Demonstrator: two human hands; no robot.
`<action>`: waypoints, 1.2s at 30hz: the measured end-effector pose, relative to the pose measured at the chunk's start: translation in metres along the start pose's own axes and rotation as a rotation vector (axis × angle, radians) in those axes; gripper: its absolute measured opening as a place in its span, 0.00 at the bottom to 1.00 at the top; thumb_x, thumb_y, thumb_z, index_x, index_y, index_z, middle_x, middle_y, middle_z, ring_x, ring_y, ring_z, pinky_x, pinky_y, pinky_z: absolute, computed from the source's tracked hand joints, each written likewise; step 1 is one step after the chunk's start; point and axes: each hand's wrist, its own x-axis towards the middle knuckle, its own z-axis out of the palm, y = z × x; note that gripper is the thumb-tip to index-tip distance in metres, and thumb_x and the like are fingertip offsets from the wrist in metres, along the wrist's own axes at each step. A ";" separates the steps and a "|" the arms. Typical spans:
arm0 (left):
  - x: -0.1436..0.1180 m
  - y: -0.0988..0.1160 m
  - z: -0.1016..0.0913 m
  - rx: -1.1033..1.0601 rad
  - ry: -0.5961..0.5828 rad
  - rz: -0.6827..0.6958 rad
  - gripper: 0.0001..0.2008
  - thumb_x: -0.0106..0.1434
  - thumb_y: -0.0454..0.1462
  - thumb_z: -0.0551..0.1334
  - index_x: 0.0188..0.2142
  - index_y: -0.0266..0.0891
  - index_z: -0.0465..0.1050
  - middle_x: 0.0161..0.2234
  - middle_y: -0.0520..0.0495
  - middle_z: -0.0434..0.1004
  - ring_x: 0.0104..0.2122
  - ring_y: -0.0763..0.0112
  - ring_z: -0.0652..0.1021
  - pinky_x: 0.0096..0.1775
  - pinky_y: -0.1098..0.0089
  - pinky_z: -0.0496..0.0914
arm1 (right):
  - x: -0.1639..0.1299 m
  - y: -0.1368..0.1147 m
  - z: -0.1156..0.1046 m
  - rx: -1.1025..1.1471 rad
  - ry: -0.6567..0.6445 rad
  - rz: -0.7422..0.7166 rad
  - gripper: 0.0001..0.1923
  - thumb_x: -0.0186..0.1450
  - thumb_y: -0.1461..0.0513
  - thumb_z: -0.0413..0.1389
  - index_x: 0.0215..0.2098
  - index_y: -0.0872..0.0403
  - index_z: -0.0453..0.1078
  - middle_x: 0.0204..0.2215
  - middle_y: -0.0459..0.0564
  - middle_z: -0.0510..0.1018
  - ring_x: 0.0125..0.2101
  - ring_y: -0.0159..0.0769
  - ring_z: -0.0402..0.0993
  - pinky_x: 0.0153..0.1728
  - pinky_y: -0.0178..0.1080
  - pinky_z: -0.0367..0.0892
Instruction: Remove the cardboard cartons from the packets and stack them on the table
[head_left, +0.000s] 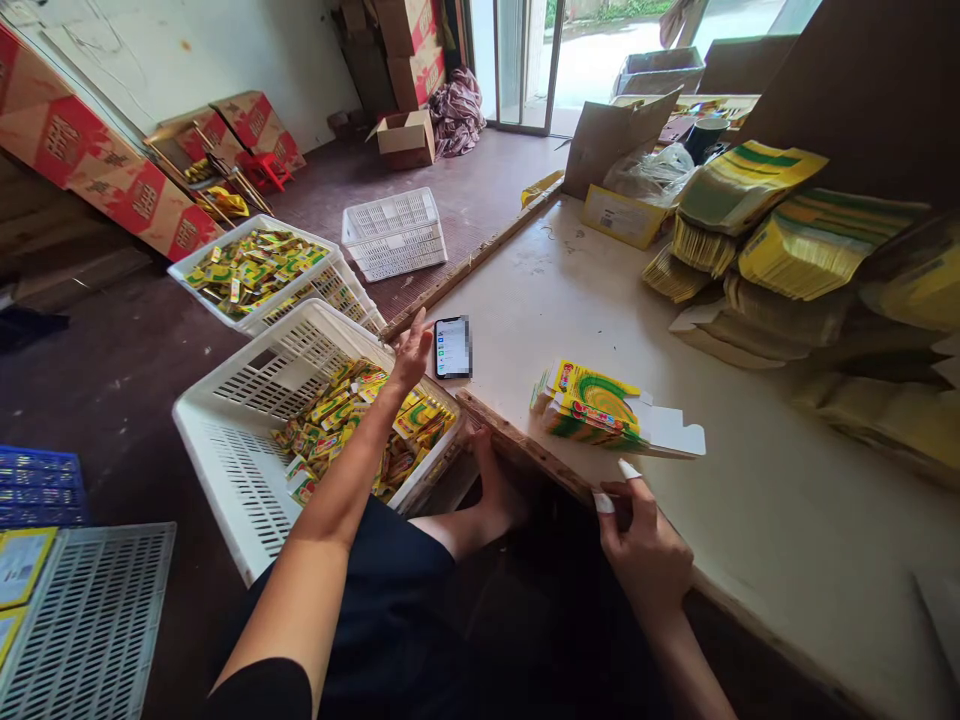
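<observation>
My left hand [411, 357] is stretched over a white crate [259, 400] of small yellow-and-green packets [330, 430]. Its fingers are extended by the table edge, just left of a phone [451, 347] with a lit screen, and nothing shows in them. My right hand [649, 555] is at the table's near edge, thumb and forefinger apart, with white coverings on two fingertips. It holds nothing that I can see. Just beyond it lies a stack of flat yellow-and-green cartons [596, 405], with white flaps sticking out to the right.
Bundles of folded cartons [802, 240] are piled on the right of the white table [787, 500], which has a raised wooden edge. A second packet-filled crate [259, 270] and another white crate [394, 235] stand on the floor. Red-and-brown boxes [112, 170] line the wall.
</observation>
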 end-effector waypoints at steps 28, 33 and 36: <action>0.001 -0.002 0.000 -0.068 0.047 0.038 0.45 0.59 0.66 0.39 0.63 0.41 0.57 0.54 0.35 0.73 0.59 0.50 0.67 0.61 0.47 0.53 | -0.002 0.002 0.001 -0.010 -0.001 -0.009 0.17 0.72 0.56 0.44 0.46 0.60 0.68 0.21 0.48 0.79 0.17 0.32 0.71 0.18 0.34 0.53; 0.003 -0.007 -0.001 -0.104 0.018 0.024 0.42 0.61 0.65 0.41 0.63 0.42 0.57 0.55 0.37 0.72 0.60 0.53 0.66 0.62 0.48 0.51 | 0.000 0.000 0.001 -0.002 -0.002 -0.004 0.18 0.73 0.56 0.43 0.47 0.60 0.68 0.21 0.47 0.80 0.16 0.31 0.71 0.19 0.34 0.53; 0.004 -0.013 0.002 -0.133 0.007 0.017 0.41 0.62 0.63 0.42 0.64 0.42 0.56 0.57 0.36 0.71 0.59 0.55 0.68 0.62 0.51 0.54 | 0.000 0.001 0.000 0.035 0.004 -0.022 0.17 0.72 0.58 0.45 0.48 0.61 0.67 0.23 0.48 0.81 0.17 0.31 0.72 0.19 0.33 0.55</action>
